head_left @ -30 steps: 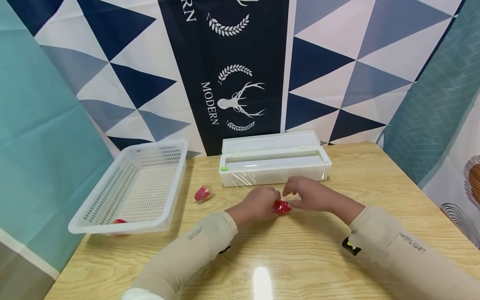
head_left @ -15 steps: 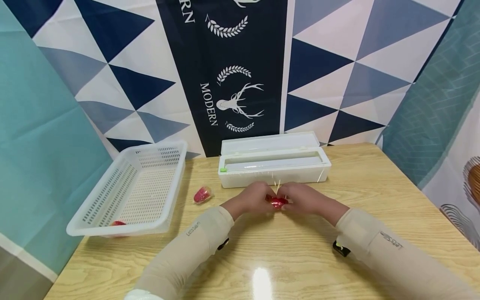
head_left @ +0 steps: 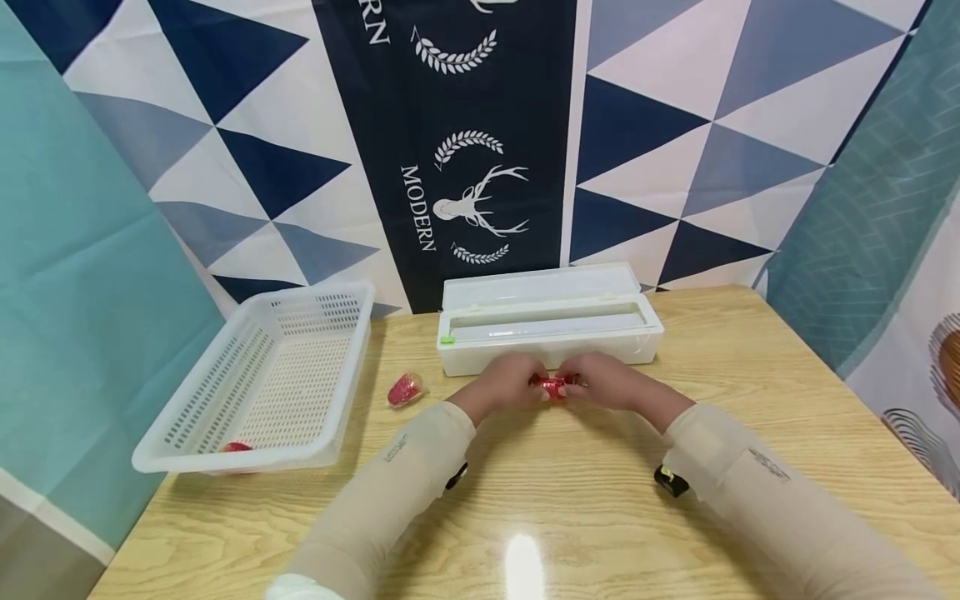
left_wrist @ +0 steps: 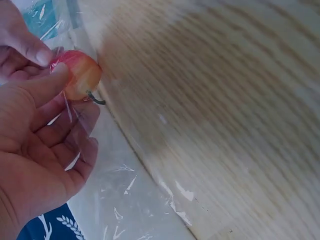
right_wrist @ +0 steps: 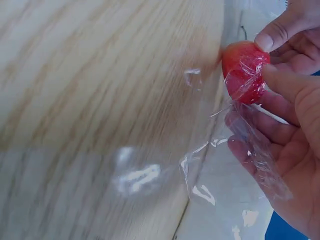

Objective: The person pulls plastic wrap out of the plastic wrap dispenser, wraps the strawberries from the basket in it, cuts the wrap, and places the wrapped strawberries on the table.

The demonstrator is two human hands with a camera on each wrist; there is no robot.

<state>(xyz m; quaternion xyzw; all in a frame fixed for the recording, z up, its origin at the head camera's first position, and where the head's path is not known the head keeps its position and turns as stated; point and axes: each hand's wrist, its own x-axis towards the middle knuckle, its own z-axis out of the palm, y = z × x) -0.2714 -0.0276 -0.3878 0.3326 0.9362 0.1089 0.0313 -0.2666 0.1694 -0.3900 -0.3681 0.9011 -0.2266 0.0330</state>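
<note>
Left hand [head_left: 510, 385] and right hand [head_left: 603, 385] both pinched the film-wrapped red fruit [head_left: 552, 385], just in front of the white dispenser box [head_left: 547, 329] on the tabletop [head_left: 585, 508].

Film dispenser [head_left: 549, 330] blocks beyond hands; basket [head_left: 264, 379] (far left); near tabletop [head_left: 570, 517] open.

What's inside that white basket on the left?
In the white basket, one small red fruit lies at the near corner, seen partly through the perforated wall. The wall hides most of it, so whether it is wrapped cannot be told. Nothing else shows inside.
</note>
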